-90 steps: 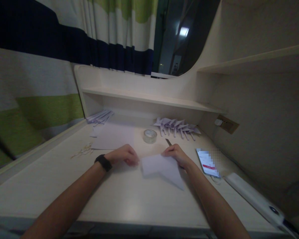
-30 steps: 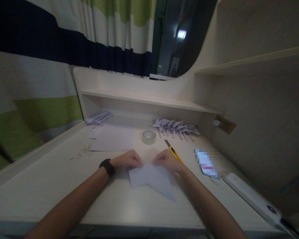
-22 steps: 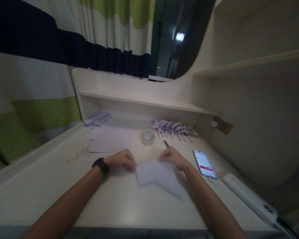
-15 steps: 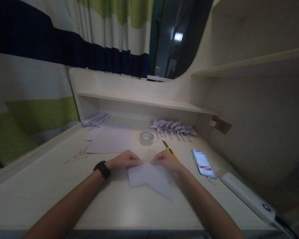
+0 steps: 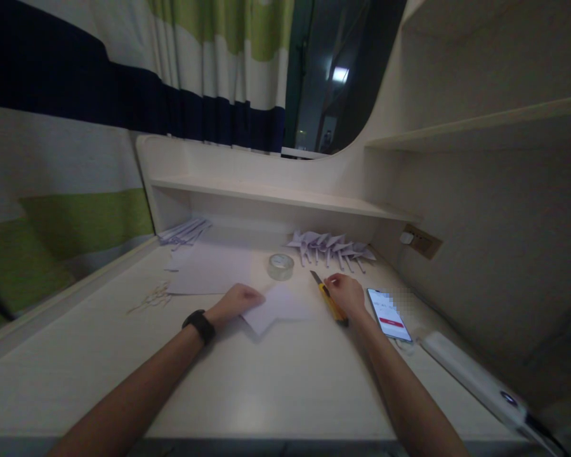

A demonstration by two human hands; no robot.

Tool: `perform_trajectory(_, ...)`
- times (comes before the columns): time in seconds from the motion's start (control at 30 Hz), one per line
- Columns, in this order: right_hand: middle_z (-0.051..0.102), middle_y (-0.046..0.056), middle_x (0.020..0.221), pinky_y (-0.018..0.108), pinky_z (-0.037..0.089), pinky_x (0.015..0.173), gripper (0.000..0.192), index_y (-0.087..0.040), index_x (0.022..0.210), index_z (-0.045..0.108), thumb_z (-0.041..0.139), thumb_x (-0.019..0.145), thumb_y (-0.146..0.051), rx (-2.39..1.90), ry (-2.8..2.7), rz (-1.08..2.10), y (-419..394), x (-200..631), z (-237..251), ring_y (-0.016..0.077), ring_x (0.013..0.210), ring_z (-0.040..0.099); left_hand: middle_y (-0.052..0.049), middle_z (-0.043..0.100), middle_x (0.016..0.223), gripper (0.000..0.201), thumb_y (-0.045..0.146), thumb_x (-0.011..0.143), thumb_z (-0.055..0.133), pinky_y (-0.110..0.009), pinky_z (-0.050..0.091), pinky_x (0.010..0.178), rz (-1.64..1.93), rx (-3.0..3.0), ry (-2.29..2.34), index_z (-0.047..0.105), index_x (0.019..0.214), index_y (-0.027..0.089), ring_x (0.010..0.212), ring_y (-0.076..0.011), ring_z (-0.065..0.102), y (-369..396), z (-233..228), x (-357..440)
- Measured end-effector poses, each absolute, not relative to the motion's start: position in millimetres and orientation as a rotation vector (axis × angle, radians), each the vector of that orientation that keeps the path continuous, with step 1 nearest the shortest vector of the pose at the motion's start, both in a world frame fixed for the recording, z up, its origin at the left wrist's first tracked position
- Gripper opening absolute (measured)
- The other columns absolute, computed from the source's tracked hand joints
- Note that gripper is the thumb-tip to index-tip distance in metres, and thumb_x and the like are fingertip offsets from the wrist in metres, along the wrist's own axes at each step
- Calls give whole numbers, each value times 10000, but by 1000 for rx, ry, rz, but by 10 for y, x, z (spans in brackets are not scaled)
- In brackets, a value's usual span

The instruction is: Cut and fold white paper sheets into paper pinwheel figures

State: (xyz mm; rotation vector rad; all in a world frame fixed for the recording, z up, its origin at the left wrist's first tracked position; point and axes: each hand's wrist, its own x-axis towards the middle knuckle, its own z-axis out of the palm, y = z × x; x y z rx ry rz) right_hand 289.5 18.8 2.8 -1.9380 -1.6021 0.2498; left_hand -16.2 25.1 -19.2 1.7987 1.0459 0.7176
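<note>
My left hand (image 5: 240, 299) pinches the upper left edge of a folded sheet of white paper (image 5: 278, 308), which has pointed corners and rests low over the desk. To its right, my right hand (image 5: 345, 293) has its fingers curled in at the side of a yellow utility knife (image 5: 332, 303). The knife lies slantwise with its blade pointing away from me. How firmly the fingers grip it is hard to see. A roll of clear tape (image 5: 280, 266) stands just beyond the folded paper.
Paper pinwheels (image 5: 330, 244) lie in a row at the back. White sheets (image 5: 214, 266), rolled paper sticks (image 5: 185, 231) and small thin sticks (image 5: 152, 297) are on the left. A phone (image 5: 389, 315) and a white power strip (image 5: 473, 374) lie at the right, below a wall socket (image 5: 422, 241).
My right hand has let go of the folded paper and moved right to the utility knife. My left hand keeps hold of the paper, which has turned and shifted slightly away from me.
</note>
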Motion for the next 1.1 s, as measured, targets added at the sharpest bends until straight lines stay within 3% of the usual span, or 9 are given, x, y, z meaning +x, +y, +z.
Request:
perform_trajectory(0.1, 655, 143, 999, 355, 431, 779, 460, -176, 1117, 599, 502, 809, -504, -2197, -1723, -118, 186, 2836, -93, 288, 972, 593, -63, 642, 671, 457, 479, 721, 612, -237, 368, 513, 710, 1808, 1044, 664, 881, 53, 572, -153, 541, 252, -275, -97)
perform_trajectory(0.23, 608, 175, 1050, 352, 444, 755, 486, -129, 1096, 587, 455, 831, -513, -2296, -1803, -219, 168, 2767, -189, 299, 978, 586, -83, 668, 727, 602, 500, 760, 565, -250, 389, 511, 632, 1928, 1140, 541, 1184, 72, 538, -158, 559, 183, -293, -31)
perform_trajectory(0.47, 617, 190, 1027, 353, 442, 742, 367, -103, 1034, 614, 464, 856, -388, -2359, -1806, -101, 121, 2762, -90, 293, 944, 610, -89, 673, 833, 438, 515, 761, 558, -326, 423, 699, 373, 2596, 1309, 637, 1044, 189, 770, -242, 610, -371, -113, -19)
perform_trajectory(0.63, 607, 170, 1036, 303, 422, 721, 348, -124, 1045, 606, 427, 888, -378, -2281, -1834, -108, -106, 2695, 87, 250, 903, 619, -111, 579, 1188, 432, 483, 768, 585, -376, 405, 900, 541, 2754, 1076, 587, 1095, 201, 1080, -267, 525, -767, -219, -33)
perform_trajectory(0.9, 618, 116, 932, 251, 394, 708, 310, -156, 916, 644, 435, 889, -383, -1988, -2091, 40, -887, 2462, -41, 197, 823, 609, -144, 628, 1025, 344, 417, 908, 401, -395, 442, 882, 559, 2795, 1249, 606, 986, 152, 1025, -270, 560, -1017, -369, 89)
perform_trajectory(1.1, 616, 124, 934, 270, 409, 712, 273, -156, 913, 650, 451, 868, -338, -1979, -2158, 26, -1110, 2318, -128, 210, 813, 612, -162, 641, 984, 343, 226, 931, 291, -379, 484, 819, 529, 2778, 1461, 617, 969, 131, 907, -250, 624, -1055, -455, 242)
